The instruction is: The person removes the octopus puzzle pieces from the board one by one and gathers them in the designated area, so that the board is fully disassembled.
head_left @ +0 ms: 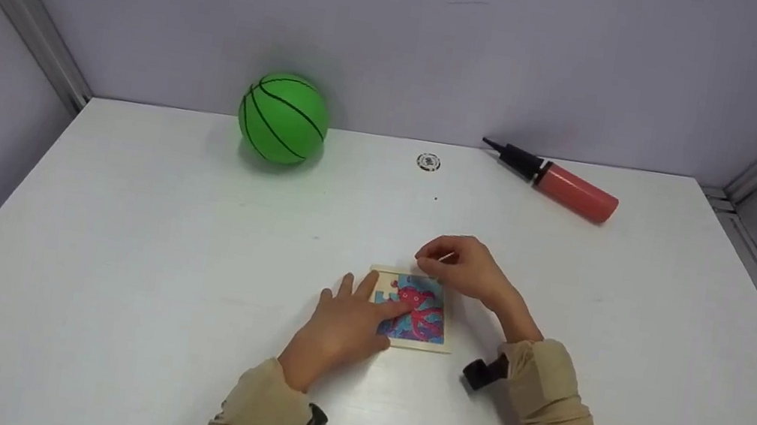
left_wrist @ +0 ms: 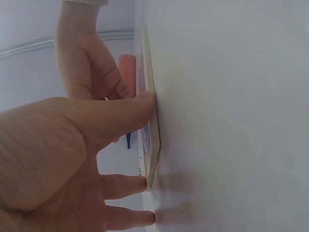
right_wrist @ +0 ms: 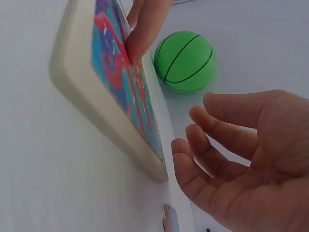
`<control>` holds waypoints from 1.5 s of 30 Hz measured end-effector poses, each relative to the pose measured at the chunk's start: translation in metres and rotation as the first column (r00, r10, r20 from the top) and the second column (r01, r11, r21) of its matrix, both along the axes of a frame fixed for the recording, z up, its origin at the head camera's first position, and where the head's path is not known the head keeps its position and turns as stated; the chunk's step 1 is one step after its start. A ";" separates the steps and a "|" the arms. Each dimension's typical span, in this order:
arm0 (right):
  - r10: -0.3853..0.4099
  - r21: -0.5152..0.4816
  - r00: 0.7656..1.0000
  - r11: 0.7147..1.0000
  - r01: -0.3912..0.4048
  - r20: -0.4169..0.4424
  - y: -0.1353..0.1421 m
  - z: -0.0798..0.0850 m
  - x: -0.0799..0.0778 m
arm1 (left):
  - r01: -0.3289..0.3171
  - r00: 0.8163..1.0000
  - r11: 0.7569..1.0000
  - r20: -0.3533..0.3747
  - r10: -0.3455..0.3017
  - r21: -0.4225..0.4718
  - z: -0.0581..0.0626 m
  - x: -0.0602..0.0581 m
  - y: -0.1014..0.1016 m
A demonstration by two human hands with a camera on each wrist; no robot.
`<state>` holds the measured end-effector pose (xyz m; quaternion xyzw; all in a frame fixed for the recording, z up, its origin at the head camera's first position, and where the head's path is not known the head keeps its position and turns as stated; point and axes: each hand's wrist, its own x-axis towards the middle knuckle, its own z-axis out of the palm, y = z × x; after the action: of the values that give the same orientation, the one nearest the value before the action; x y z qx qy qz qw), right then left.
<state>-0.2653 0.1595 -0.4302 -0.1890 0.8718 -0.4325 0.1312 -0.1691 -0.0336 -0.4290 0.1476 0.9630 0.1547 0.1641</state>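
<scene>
My left hand [head_left: 346, 321] lies over the left side of a small wooden jigsaw puzzle [head_left: 432, 327] with a pink octopus picture. One finger touches the picture, and the thumb rests at the near edge. At the puzzle's far left corner, bare wood [head_left: 385, 283] shows. Above the far right corner hovers my right hand [head_left: 472, 269], its fingers loosely bent. The right wrist view shows nothing between its fingertips; a pale sliver by those fingers in the head view is too small to identify. A loose puzzle piece [right_wrist: 171, 220] lies beyond the board in the right wrist view.
A green ball [head_left: 283, 118] with black lines stands at the back left of the white table [head_left: 153, 245]. Farther right are a round black-and-white disc [head_left: 429, 162] and a red and black hand pump [head_left: 572, 190]. Walls enclose the back and sides.
</scene>
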 end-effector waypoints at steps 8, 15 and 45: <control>0.030 0.005 1.000 1.000 -0.030 -0.002 -0.008 -0.005 0.001 | 0.016 1.000 1.000 0.011 -0.016 -0.009 0.000 0.000 0.004; 0.022 0.030 1.000 0.999 -0.022 -0.005 -0.011 -0.006 0.000 | 0.011 1.000 1.000 -0.001 -0.012 -0.005 0.000 0.000 0.002; 0.051 0.109 0.997 0.993 -0.045 -0.058 -0.019 -0.008 0.002 | 0.027 0.999 0.999 -0.025 -0.028 -0.032 0.002 0.001 -0.001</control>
<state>-0.2630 0.1404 -0.4385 -0.2154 0.8927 -0.3756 0.1252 -0.1685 -0.0342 -0.4269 0.1602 0.9652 0.1352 0.1565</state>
